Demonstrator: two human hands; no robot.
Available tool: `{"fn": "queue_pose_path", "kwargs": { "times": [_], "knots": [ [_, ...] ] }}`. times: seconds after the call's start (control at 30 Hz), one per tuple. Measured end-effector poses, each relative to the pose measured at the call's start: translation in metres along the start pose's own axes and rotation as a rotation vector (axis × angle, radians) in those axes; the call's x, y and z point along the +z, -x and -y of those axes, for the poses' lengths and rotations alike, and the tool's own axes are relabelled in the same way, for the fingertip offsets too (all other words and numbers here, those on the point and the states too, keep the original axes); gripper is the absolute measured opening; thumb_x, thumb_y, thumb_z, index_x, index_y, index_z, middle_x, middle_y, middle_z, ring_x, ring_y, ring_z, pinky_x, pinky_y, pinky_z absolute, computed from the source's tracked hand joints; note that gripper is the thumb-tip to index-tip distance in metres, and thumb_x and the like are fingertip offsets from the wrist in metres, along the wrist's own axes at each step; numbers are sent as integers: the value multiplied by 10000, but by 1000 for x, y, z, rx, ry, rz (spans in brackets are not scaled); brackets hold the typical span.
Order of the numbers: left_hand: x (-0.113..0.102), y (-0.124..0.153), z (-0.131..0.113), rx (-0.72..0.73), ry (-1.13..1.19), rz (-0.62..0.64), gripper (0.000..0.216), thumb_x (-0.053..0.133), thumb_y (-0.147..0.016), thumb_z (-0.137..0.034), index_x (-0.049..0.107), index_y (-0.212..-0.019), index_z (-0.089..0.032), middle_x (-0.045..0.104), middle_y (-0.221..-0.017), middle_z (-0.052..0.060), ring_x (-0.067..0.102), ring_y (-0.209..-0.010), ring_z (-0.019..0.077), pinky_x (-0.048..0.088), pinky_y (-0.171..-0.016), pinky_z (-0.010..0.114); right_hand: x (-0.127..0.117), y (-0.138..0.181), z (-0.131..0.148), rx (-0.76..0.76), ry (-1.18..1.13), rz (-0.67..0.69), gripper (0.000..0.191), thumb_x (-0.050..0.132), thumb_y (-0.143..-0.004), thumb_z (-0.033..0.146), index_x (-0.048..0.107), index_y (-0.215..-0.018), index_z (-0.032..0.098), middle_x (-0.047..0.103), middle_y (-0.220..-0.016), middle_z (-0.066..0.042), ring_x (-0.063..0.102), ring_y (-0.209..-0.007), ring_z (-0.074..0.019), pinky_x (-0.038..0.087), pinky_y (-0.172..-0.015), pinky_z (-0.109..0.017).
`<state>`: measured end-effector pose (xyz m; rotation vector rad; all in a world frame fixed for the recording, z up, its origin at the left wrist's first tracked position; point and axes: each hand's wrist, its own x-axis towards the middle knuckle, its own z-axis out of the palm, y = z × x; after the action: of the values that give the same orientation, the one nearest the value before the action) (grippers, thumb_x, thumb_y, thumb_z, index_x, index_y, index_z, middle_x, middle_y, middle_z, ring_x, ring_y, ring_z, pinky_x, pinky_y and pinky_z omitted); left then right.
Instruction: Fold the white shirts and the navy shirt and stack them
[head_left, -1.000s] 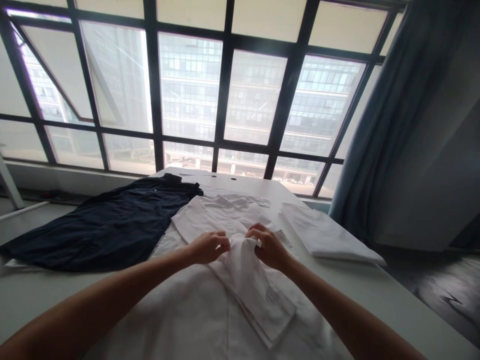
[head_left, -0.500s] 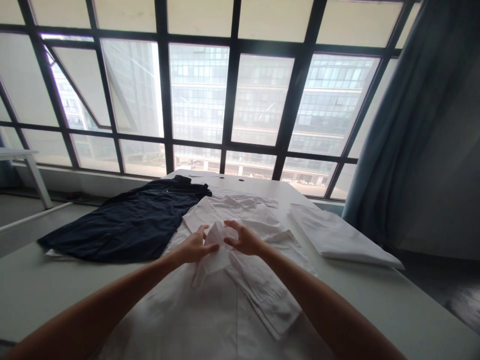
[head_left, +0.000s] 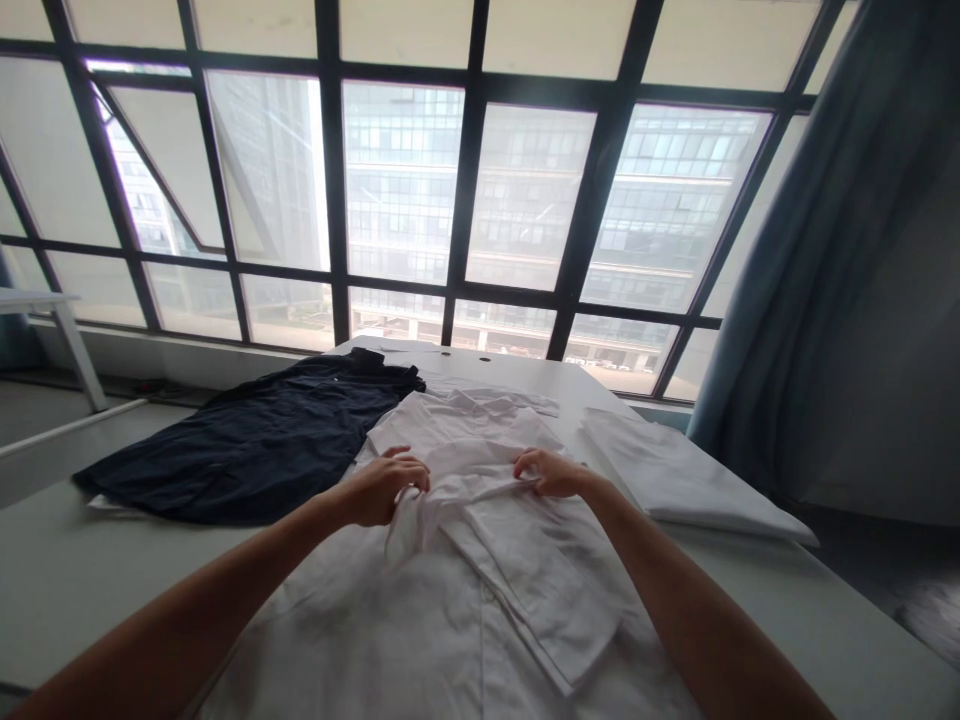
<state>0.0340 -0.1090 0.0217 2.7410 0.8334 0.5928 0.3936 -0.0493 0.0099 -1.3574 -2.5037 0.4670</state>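
A white shirt (head_left: 450, 620) lies spread on the white table (head_left: 67, 580), collar toward the window. One sleeve is folded across its front. My left hand (head_left: 386, 485) is closed on the end of that sleeve, near the cuff. My right hand (head_left: 551, 472) pinches the same fold of white cloth further right. The stretch of sleeve between the two hands is pulled out sideways across the chest of the shirt.
A dark navy shirt (head_left: 255, 445) lies flat on the table's left side. A folded white garment (head_left: 682, 475) rests at the right edge. Large windows stand behind the table, a blue-grey curtain (head_left: 817, 250) hangs at right, and another table's leg (head_left: 71, 345) shows far left.
My hands were close together over the bunched sleeve end. They have moved apart, the right hand going right, and the cloth is now drawn out between them.
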Motion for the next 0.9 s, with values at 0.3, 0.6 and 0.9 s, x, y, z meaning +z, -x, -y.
{"fn": "queue_pose_path", "kwargs": {
  "times": [0.3, 0.6, 0.9],
  "knots": [
    [-39, 18, -4, -184, 534, -160, 243, 688, -714, -388, 630, -768, -158, 676, -819, 71, 609, -771, 205, 494, -704, 302, -39, 19, -9, 167, -332, 6, 168, 652, -597, 230, 725, -719, 140, 693, -694, -34, 607, -661, -165, 470, -644, -259],
    [-70, 32, -25, -135, 632, 551, 596, 770, -659, -633, 735, -1070, -204, 734, -1096, 97, 657, -1045, 279, 466, -977, 385, -37, 21, -16, 303, -104, -44, 313, 712, -701, 443, 777, -796, 152, 736, -758, -75, 651, -721, -201, 503, -679, -276],
    [-2, 18, -35, -82, 206, 160, 509, 600, -868, -591, 687, -1167, -189, 677, -1222, 134, 619, -1138, 281, 451, -1016, 403, -15, 21, -60, 444, 311, -34, 470, 610, -841, 379, 655, -1261, 173, 596, -1333, -145, 580, -1195, -265, 411, -1039, -316]
  ]
}}
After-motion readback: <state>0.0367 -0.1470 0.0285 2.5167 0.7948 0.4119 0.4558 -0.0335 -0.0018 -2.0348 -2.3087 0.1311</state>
